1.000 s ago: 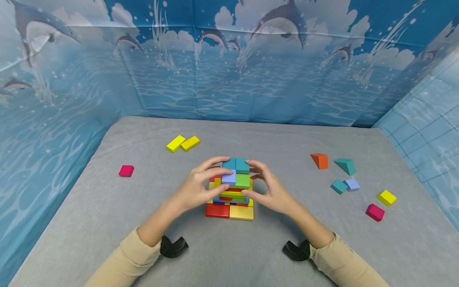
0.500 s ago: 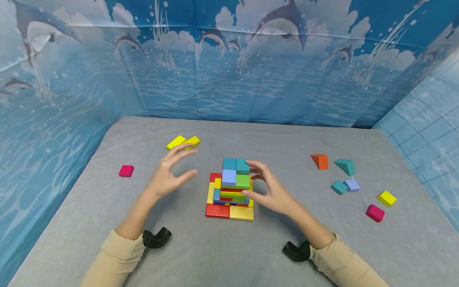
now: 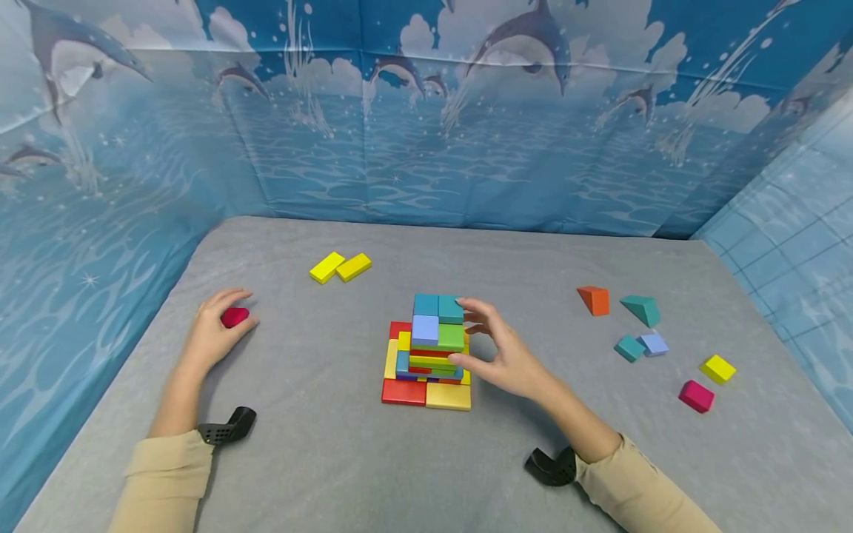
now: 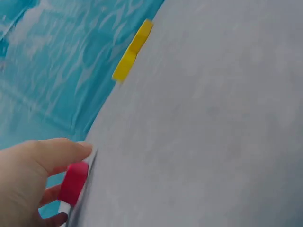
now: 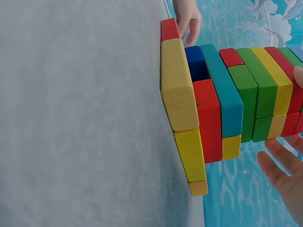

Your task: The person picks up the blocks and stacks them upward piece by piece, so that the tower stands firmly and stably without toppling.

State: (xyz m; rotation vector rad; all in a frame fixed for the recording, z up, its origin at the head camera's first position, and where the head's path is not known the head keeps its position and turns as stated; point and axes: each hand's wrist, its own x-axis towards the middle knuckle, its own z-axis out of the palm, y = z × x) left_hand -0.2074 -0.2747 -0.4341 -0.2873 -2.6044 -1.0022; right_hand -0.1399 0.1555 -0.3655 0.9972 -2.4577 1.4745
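A tower of coloured wooden blocks [image 3: 437, 337] stands at the middle of the table, two teal blocks [image 3: 437, 306] at its top. Against its right side my right hand [image 3: 503, 355] is held with fingers loosely bent, fingertips and thumb at the blocks; whether all touch is unclear. The right wrist view shows the layered tower [image 5: 225, 104] sideways, with fingers [image 5: 284, 163] close along it. At far left, my left hand [image 3: 212, 329] surrounds a magenta block [image 3: 234, 317] on the table. In the left wrist view, a small gap separates the thumb from this block [image 4: 74, 182].
Two yellow blocks [image 3: 327, 267] lie back left. On the right are an orange wedge [image 3: 595, 300], a teal wedge [image 3: 643, 309], a teal block [image 3: 629, 347], a lavender block [image 3: 654, 343], a yellow block [image 3: 718, 369] and another magenta block [image 3: 696, 396]. A dolphin-print curtain [image 3: 426, 148] borders the table.
My left hand has left the tower and moved far left, down around the magenta block. The right hand stays beside the tower, and the tower stands as before.
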